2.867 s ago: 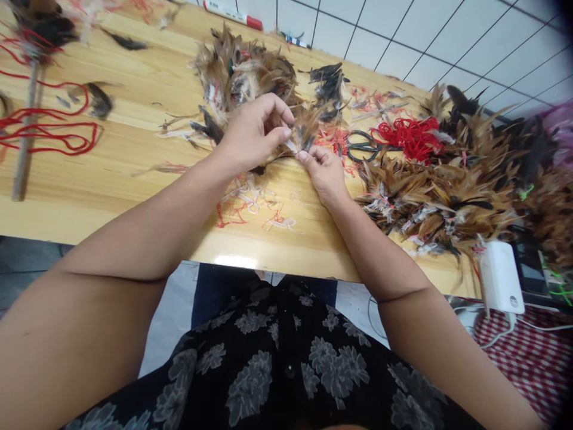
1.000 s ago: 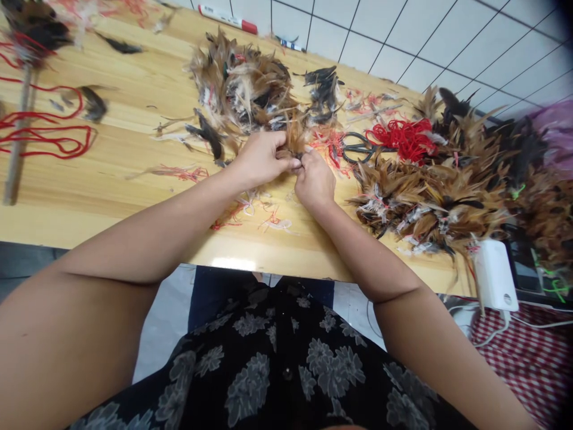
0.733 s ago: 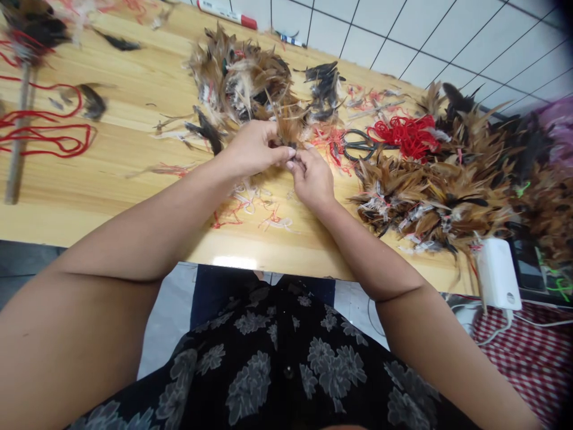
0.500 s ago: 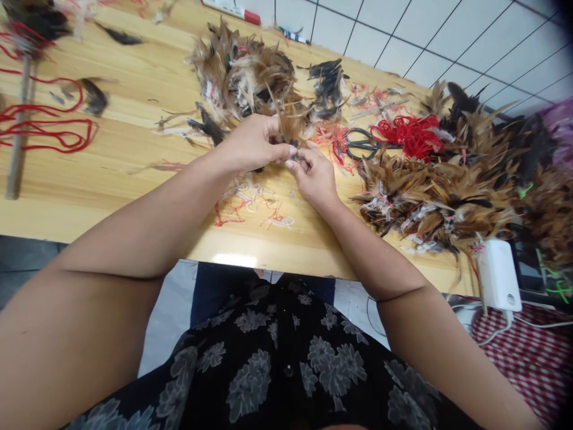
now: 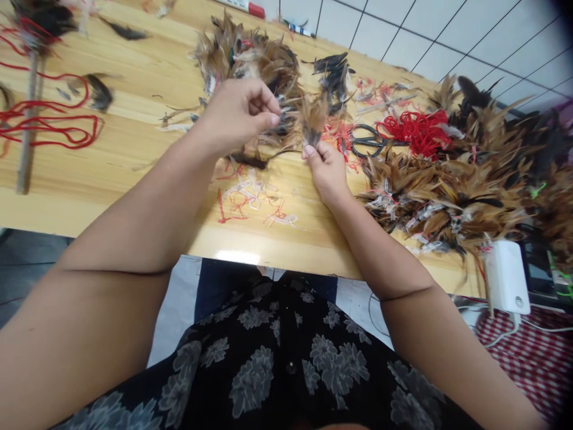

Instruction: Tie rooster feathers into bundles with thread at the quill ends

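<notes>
My right hand (image 5: 327,170) pinches the base of a small bunch of brown feathers (image 5: 313,119), which stands up from the thumb and fingers. To its left, my left hand (image 5: 244,113) is raised in front of a larger pile of brown feathers (image 5: 250,51). Its fingers are curled, with the thumb tip close to the index fingertip. Whether anything is between them is too small to make out. A long dark feather (image 5: 248,160) is below the left hand. Scraps of red and white string (image 5: 246,194) are scattered nearer to me.
Scissors with black handles (image 5: 367,142) lie beside a tangle of red cord (image 5: 418,132). Brown feather bundles (image 5: 443,191) cover the right side, near a white charger (image 5: 508,278). Dark feathers (image 5: 333,71) lie at the back. A stick (image 5: 27,128) with feathers lies left, beside red cord (image 5: 67,140).
Both hands were together at the feather bunch. My left hand has come off it and moved left and away from me, while my right hand keeps the bunch and has shifted slightly right.
</notes>
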`<state>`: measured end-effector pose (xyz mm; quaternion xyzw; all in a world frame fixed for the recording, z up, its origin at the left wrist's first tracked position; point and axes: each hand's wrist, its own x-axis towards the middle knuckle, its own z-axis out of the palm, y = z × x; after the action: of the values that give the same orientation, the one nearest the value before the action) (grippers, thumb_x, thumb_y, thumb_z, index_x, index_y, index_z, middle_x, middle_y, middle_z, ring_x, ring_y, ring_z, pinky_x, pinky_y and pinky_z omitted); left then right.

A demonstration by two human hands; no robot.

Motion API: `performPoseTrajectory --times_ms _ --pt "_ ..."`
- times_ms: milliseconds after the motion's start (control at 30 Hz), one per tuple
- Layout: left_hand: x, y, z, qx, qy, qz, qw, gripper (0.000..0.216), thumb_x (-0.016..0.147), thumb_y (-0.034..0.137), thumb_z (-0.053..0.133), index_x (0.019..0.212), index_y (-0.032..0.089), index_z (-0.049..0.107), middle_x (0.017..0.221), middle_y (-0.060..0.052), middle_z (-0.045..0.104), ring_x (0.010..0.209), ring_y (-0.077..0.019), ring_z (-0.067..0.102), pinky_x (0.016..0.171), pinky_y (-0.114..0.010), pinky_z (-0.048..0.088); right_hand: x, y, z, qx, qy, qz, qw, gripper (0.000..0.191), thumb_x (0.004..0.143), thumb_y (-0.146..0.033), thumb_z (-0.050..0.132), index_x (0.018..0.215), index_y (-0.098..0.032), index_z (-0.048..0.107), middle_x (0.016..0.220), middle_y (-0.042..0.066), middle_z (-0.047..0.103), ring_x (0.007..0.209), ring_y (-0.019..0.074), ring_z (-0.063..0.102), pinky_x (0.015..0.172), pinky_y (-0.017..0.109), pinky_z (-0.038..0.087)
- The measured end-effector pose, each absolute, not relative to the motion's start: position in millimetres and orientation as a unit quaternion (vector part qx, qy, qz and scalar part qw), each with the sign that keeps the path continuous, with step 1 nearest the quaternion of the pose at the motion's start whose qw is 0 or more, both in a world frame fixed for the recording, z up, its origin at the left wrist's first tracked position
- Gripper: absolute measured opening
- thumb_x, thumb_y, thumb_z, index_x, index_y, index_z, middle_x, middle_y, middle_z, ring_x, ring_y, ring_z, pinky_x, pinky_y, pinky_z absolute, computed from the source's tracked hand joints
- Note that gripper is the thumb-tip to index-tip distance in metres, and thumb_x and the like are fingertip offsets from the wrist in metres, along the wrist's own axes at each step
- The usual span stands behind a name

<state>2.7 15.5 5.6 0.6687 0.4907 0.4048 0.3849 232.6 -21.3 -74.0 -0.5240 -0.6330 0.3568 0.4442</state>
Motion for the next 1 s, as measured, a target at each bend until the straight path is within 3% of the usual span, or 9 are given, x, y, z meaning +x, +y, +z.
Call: performPoseTrajectory --times_ms 133,200,400,500,633,733,867,1000 --pt "-21 32 2 0.740 0.501 0.349 0.284 0.018 0.084 0.030 0.095 0.079 0.029 0.077 0.065 0.004 0.069 0.079 -0.0206 0.052 0.086 -0.041 0.049 235 -19 -72 -0.528 -0.594 0.390 0.465 0.053 0.110 -0.075 0.071 0.088 -0.027 0.062 0.081 -0.001 0.052 0.083 0.0182 0.050 0.087 0.036 0.053" --pt "-24 37 -3 0.759 0.517 0.295 0.262 0.020 0.084 0.026 0.092 0.076 0.030 0.074 0.062 0.004 0.066 0.080 -0.0216 0.052 0.089 -0.041 0.048 235 -19 -71 -0.528 -0.586 0.397 0.470 0.052 0.111 -0.072 0.072 0.088 -0.027 0.062 0.081 -0.001 0.052 0.083 0.0182 0.050 0.086 0.035 0.053" --pt "-10 31 -3 0.770 0.544 0.202 0.264 0.021 0.076 0.012 0.086 0.075 0.027 0.072 0.070 0.003 0.061 0.089 -0.0250 0.059 0.095 -0.037 0.044 235 -19 -75 -0.526 -0.589 0.390 0.474 0.047 0.114 -0.066 0.069 0.090 -0.026 0.064 0.080 -0.002 0.051 0.082 0.0175 0.050 0.086 0.034 0.054" --pt "-5 24 4 0.788 0.556 0.140 0.226 0.018 0.082 0.012 0.081 0.079 0.026 0.069 0.081 -0.001 0.062 0.093 -0.0266 0.058 0.094 -0.040 0.041 236 -17 -80 -0.521 -0.605 0.379 0.469 0.047 0.117 -0.066 0.065 0.093 -0.025 0.067 0.082 -0.002 0.053 0.082 0.0166 0.052 0.087 0.034 0.055" --pt "-3 20 3 0.790 0.556 0.140 0.215 0.019 0.091 0.023 0.082 0.079 0.027 0.067 0.085 -0.004 0.061 0.100 -0.0278 0.051 0.102 -0.041 0.041 236 -15 -84 -0.524 -0.623 0.356 0.459 0.050 0.116 -0.068 0.065 0.094 -0.024 0.069 0.083 -0.002 0.055 0.082 0.0159 0.055 0.089 0.033 0.058" --pt "-2 20 -1 0.800 0.545 0.152 0.199 0.035 0.091 0.015 0.079 0.072 0.029 0.053 0.082 -0.003 0.049 0.092 -0.0263 0.039 0.100 -0.041 0.040 236 -15 -86 -0.525 -0.629 0.344 0.459 0.051 0.116 -0.069 0.065 0.093 -0.024 0.070 0.082 -0.002 0.055 0.082 0.0159 0.055 0.090 0.034 0.059" --pt "-4 20 1 0.765 0.545 0.222 0.262 0.036 0.095 0.011 0.088 0.075 0.026 0.062 0.073 0.000 0.055 0.086 -0.0217 0.042 0.095 -0.034 0.041 236 -15 -88 -0.525 -0.633 0.333 0.462 0.052 0.116 -0.070 0.064 0.093 -0.023 0.071 0.084 -0.001 0.056 0.086 0.0171 0.058 0.095 0.036 0.060" --pt "-8 17 9 0.674 0.503 0.318 0.439 0.028 0.105 0.009 0.089 0.084 0.020 0.074 0.065 0.003 0.061 0.074 -0.0155 0.043 0.074 -0.031 0.033 236 -15 -90 -0.527 -0.632 0.328 0.464 0.052 0.115 -0.070 0.066 0.093 -0.023 0.072 0.085 -0.001 0.058 0.090 0.0187 0.060 0.099 0.038 0.061"
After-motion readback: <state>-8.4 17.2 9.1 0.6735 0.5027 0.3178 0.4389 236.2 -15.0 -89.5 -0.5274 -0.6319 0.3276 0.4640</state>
